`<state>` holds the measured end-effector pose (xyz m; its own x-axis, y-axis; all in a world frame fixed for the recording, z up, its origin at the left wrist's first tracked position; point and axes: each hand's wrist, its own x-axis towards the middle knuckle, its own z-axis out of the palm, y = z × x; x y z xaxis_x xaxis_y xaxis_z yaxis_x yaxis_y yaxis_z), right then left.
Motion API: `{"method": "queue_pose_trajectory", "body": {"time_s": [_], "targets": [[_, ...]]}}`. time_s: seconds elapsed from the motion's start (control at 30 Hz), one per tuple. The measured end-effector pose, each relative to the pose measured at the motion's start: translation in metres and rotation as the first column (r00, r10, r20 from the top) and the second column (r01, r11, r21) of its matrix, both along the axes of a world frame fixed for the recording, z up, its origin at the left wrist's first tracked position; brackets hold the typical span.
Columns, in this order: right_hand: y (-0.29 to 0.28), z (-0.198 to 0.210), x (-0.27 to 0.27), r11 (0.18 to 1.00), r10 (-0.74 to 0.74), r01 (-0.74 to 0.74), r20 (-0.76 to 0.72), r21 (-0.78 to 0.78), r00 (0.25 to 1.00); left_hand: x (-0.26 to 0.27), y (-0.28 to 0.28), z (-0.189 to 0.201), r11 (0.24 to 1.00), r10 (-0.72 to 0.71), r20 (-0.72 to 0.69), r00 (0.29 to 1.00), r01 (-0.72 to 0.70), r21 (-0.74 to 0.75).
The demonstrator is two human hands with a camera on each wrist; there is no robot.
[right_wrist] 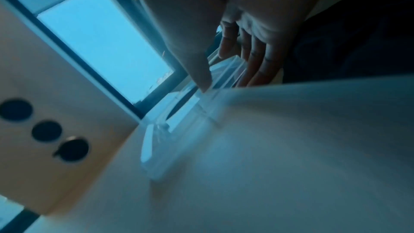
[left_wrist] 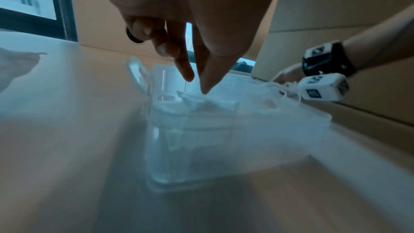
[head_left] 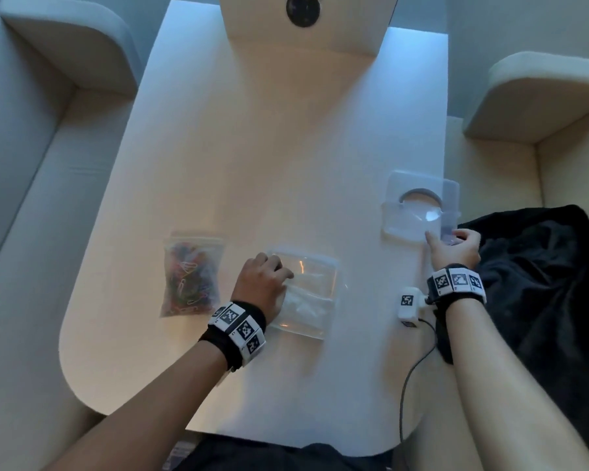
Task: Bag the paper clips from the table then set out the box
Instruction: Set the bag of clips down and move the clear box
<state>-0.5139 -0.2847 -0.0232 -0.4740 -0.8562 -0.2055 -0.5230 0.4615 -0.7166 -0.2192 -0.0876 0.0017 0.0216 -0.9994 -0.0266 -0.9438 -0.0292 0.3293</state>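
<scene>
The clear box [head_left: 305,290] sat in front of me, mid-table, see-through with crumpled white bags inside. My left hand [head_left: 264,280] pinched at those bags; my right hand [head_left: 454,248] gripped the lid [head_left: 419,205], lying well apart to the right. Best to steady the light box. The bag of paper clips [head_left: 191,275] lay sealed, colourful, on the left.

Pale upholstered seating [head_left: 41,137] is flanking a white table [head_left: 286,137]; blue daylight is entering through a window [right_wrist: 100,42].
</scene>
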Motion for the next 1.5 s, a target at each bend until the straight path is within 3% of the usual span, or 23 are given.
{"method": "queue_pose_trajectory", "body": {"time_s": [0.1,0.2,0.33,0.43,0.5,0.6,0.7,0.77,0.9,0.97,1.03,1.17,1.37,1.43,1.5], "targets": [[0.026,0.017,-0.015,0.994,-0.102,0.107,0.200,-0.016,0.975,0.004,0.003,0.005,0.997,0.063,-0.127,0.990,-0.067,-0.033],[0.060,0.039,-0.009,0.992,-0.055,0.113,0.603,-0.059,0.796,0.009,0.004,0.016,0.983,0.167,-0.327,0.930,-0.182,-0.016],[0.124,0.069,0.037,0.997,0.074,-0.072,0.826,-0.041,0.559,0.014,0.009,0.037,0.954,0.288,-0.541,0.790,-0.283,0.093],[0.171,0.077,0.072,0.964,0.125,-0.265,0.871,0.006,0.475,0.013,0.021,0.041,0.944,0.329,-0.627,0.706,-0.256,0.207],[0.192,0.070,0.091,0.946,0.134,-0.322,0.853,0.042,0.504,0.014,0.029,0.039,0.934,0.356,-0.626,0.694,-0.268,0.235],[0.229,0.068,0.121,0.950,0.147,-0.304,0.763,0.068,0.629,0.028,0.058,0.043,0.951,0.307,-0.531,0.790,-0.269,0.149],[0.238,0.058,0.129,0.928,0.290,-0.359,0.405,0.104,0.867,0.028,0.065,0.034,0.961,0.275,-0.413,0.868,-0.253,0.109],[0.237,0.051,0.130,0.928,0.326,-0.356,0.226,0.110,0.918,0.024,0.063,0.020,0.951,0.304,-0.307,0.902,-0.268,0.154],[0.235,0.045,0.130,0.922,0.368,-0.362,-0.026,0.136,0.929,0.016,0.063,0.012,0.944,0.298,-0.292,0.909,-0.235,0.231],[0.234,0.043,0.127,0.908,0.413,-0.383,-0.215,0.167,0.885,0.014,0.061,0.012,0.944,0.278,-0.301,0.912,-0.201,0.263],[0.232,0.039,0.123,0.895,0.446,-0.413,-0.310,0.169,0.840,0.015,0.058,0.011,0.939,0.293,-0.312,0.904,-0.210,0.272],[0.225,0.037,0.116,0.883,0.468,-0.454,-0.186,0.115,0.864,0.015,0.058,0.008,0.933,0.339,-0.365,0.867,-0.260,0.250],[0.212,0.028,0.102,0.818,0.574,-0.564,-0.213,0.115,0.790,0.021,0.054,0.006,0.904,0.428,-0.462,0.777,-0.361,0.230],[0.208,0.024,0.098,0.792,0.609,-0.603,-0.182,0.094,0.772,0.023,0.054,0.006,0.889,0.457,-0.476,0.751,-0.387,0.244],[0.205,0.021,0.095,0.804,0.593,-0.594,-0.090,0.020,0.800,0.023,0.053,0.006,0.883,0.469,-0.486,0.738,-0.397,0.249]]}}
